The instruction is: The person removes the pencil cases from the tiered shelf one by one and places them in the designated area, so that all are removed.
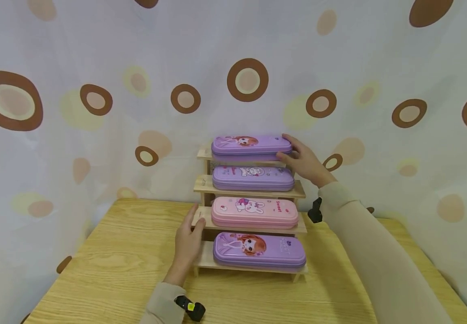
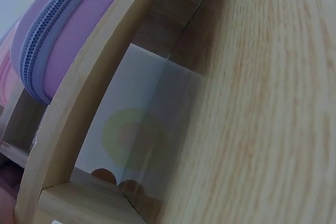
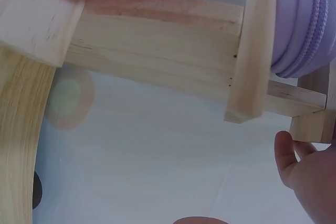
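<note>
A stepped wooden rack [image 1: 249,193] carries a zippered pencil case on each visible step. At the top lies a purple girl-print pencil case [image 1: 253,146]; my right hand [image 1: 304,162] holds its right end, thumb in front and fingers at the back edge. Below it come a lilac pencil case [image 1: 253,178], a pink rabbit-print one [image 1: 253,212] and, lowest, another purple girl-print pencil case [image 1: 259,249]. My left hand [image 1: 189,240] is at the rack's left side by the lower steps, fingers extended and holding nothing. Only part of the right hand [image 3: 315,177] shows in the right wrist view.
The rack stands on a wood-grain table [image 1: 136,252]. Close behind it hangs a pale cloth [image 1: 213,45] with brown and yellow circles. Black wrist cameras [image 1: 316,210] sit at both cuffs.
</note>
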Demonstrator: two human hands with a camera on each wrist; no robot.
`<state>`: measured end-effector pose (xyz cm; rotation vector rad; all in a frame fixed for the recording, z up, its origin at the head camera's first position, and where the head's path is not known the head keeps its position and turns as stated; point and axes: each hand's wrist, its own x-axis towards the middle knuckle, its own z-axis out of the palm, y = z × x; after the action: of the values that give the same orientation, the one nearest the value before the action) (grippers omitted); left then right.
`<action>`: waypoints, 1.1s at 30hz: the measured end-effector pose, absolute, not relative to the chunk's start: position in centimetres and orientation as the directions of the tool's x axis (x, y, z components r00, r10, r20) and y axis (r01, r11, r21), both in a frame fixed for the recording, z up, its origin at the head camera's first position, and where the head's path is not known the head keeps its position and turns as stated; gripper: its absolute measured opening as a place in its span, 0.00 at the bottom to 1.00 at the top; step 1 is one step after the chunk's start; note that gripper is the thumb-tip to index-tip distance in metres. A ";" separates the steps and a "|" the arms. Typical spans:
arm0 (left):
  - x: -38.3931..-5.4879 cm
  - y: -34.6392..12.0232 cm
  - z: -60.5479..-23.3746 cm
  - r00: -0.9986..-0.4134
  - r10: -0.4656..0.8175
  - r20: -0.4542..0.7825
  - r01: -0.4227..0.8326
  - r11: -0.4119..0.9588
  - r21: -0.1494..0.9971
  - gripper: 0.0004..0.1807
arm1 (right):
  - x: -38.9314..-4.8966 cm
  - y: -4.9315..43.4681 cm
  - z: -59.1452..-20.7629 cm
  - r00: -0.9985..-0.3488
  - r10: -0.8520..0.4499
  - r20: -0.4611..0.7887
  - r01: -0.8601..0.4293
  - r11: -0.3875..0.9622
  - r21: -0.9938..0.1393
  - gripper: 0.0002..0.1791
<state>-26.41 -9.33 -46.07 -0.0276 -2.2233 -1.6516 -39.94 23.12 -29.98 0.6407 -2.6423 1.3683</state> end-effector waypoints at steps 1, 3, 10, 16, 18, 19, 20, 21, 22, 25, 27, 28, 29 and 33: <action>-26.4 -9.4 -46.0 -0.933 -0.198 0.299 0.231 0.306 0.923 0.28 | -39.9 23.1 -30.0 -0.907 -0.316 0.279 -0.409 0.503 -0.761 0.43; -26.3 -9.5 -46.0 -0.939 -0.190 0.288 0.227 0.289 0.930 0.28 | -39.8 23.2 -30.1 -0.908 -0.305 0.286 -0.408 0.500 -0.763 0.42; -26.3 -9.7 -46.0 -0.940 -0.182 0.290 0.235 0.272 0.933 0.28 | -39.7 23.3 -30.4 -0.908 -0.273 0.319 -0.416 0.491 -0.765 0.40; -26.5 -9.6 -46.0 -0.931 -0.198 0.306 0.243 0.289 0.926 0.28 | -39.7 23.5 -30.6 -0.906 -0.246 0.345 -0.424 0.507 -0.751 0.41; -26.6 -9.5 -46.0 -0.931 -0.198 0.308 0.245 0.287 0.926 0.28 | -39.7 23.7 -30.7 -0.898 -0.234 0.373 -0.439 0.529 -0.726 0.40; -26.6 -9.4 -45.9 -0.930 -0.199 0.310 0.247 0.287 0.925 0.28 | -39.6 23.8 -30.8 -0.892 -0.230 0.389 -0.449 0.536 -0.715 0.40; -26.6 -9.4 -45.9 -0.930 -0.200 0.309 0.248 0.282 0.927 0.28 | -39.5 23.9 -30.8 -0.886 -0.227 0.405 -0.461 0.540 -0.705 0.39; -26.6 -9.4 -45.9 -0.929 -0.202 0.310 0.249 0.278 0.928 0.28 | -39.5 24.0 -30.8 -0.879 -0.223 0.422 -0.471 0.545 -0.694 0.39; -26.6 -9.3 -45.8 -0.929 -0.203 0.308 0.248 0.273 0.929 0.28 | -39.4 24.1 -30.8 -0.872 -0.218 0.438 -0.481 0.550 -0.683 0.39; -26.7 -9.3 -45.7 -0.932 -0.204 0.300 0.243 0.263 0.933 0.29 | -39.3 24.4 -30.8 -0.859 -0.213 0.465 -0.500 0.545 -0.673 0.38; -26.6 -9.2 -45.8 -0.935 -0.206 0.289 0.233 0.258 0.938 0.29 | -39.0 24.7 -30.8 -0.858 -0.209 0.470 -0.501 0.542 -0.674 0.38; -26.6 -9.2 -45.8 -0.936 -0.208 0.285 0.230 0.257 0.939 0.29 | -38.8 24.8 -30.8 -0.859 -0.208 0.468 -0.500 0.539 -0.678 0.38; -26.6 -9.2 -45.8 -0.936 -0.210 0.283 0.227 0.255 0.940 0.29 | -38.7 25.0 -30.9 -0.860 -0.206 0.467 -0.499 0.535 -0.682 0.38; -26.6 -9.1 -45.9 -0.935 -0.220 0.278 0.222 0.247 0.943 0.28 | -38.3 25.8 -31.3 -0.869 -0.184 0.459 -0.481 0.529 -0.699 0.37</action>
<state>-26.60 -9.09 -45.91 -0.0020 -2.1718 -1.7334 -38.32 25.78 -31.34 0.5515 -2.4427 1.2663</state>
